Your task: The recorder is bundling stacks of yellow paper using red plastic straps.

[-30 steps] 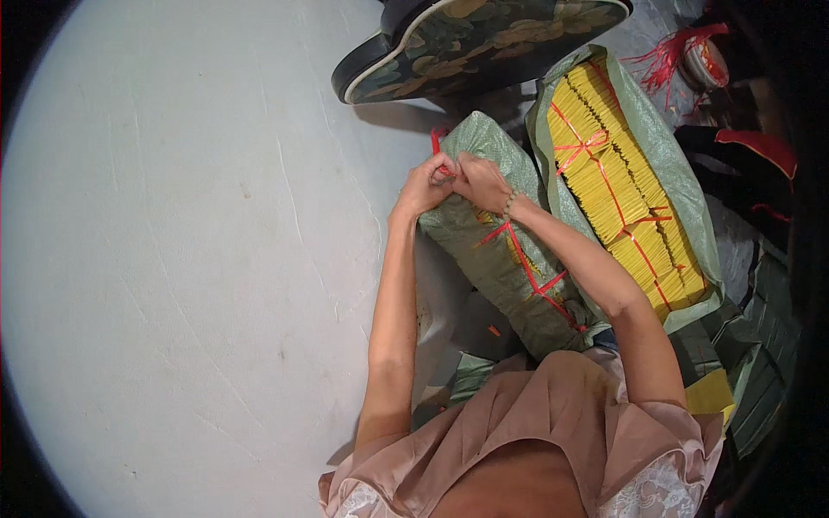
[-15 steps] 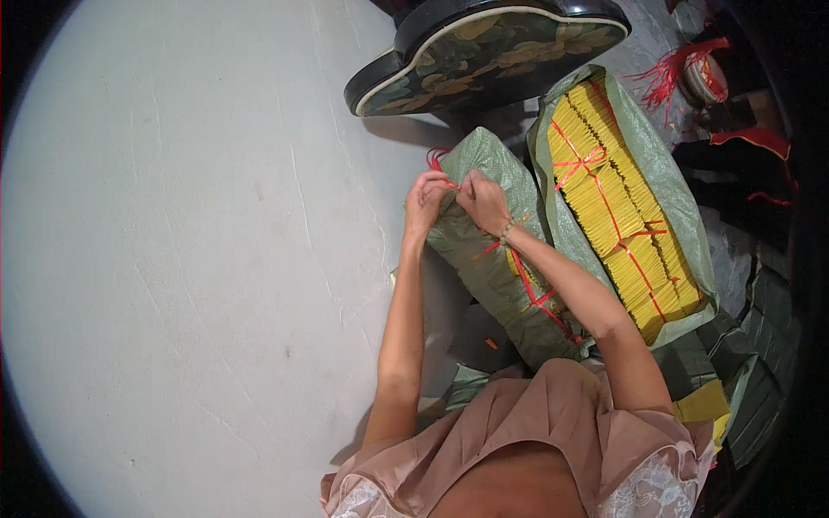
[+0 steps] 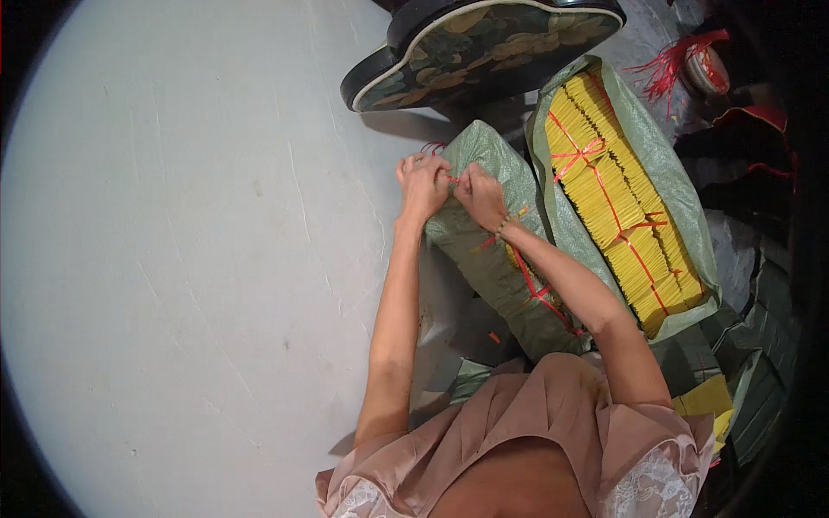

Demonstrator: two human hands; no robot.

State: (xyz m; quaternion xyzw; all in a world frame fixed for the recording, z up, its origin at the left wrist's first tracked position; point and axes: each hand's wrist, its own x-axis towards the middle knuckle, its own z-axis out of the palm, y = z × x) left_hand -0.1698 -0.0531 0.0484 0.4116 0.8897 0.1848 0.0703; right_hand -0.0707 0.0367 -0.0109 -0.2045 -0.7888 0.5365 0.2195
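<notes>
Both hands are at the far left part of a green woven sack (image 3: 479, 259), which is wrapped over a long bundle. My left hand (image 3: 423, 185) is closed on a red plastic ribbon (image 3: 452, 180), and loose red ends show behind its fingers. Close beside it, my right hand (image 3: 480, 195) pinches the same ribbon, a short stretch of which runs between the two. A beaded bracelet circles the right wrist. Farther down the sack, red ties (image 3: 541, 294) cross a gap where some yellow shows.
On the right lies another green sack (image 3: 682, 194), open over stacked yellow paper bundles (image 3: 609, 190) tied with red ribbon. A dark padded seat (image 3: 492, 56) stands beyond. Red strands (image 3: 663, 73) hang by a round container (image 3: 706, 71). The pale wall (image 3: 199, 259) borders the left.
My left hand has turned and shifted slightly left, its back now more in view. The right hand has moved only a little. Both keep hold of the ribbon.
</notes>
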